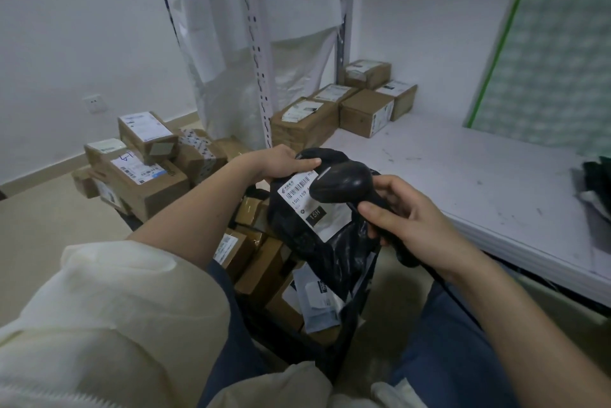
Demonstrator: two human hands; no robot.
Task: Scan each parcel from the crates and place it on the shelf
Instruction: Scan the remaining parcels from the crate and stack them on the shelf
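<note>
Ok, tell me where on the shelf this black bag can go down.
The white shelf board is bare between the cardboard boxes at its back left and the dark bundle at its right edge. That back-left corner by the upright is crowded.

Black poly parcel (325, 242) held, scanner (344, 184) over label.

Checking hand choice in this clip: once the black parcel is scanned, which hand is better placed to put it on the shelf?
Left, probably. The left hand already grips the black parcel, while the right hand holds the scanner. The shelf lies just beyond.
</note>
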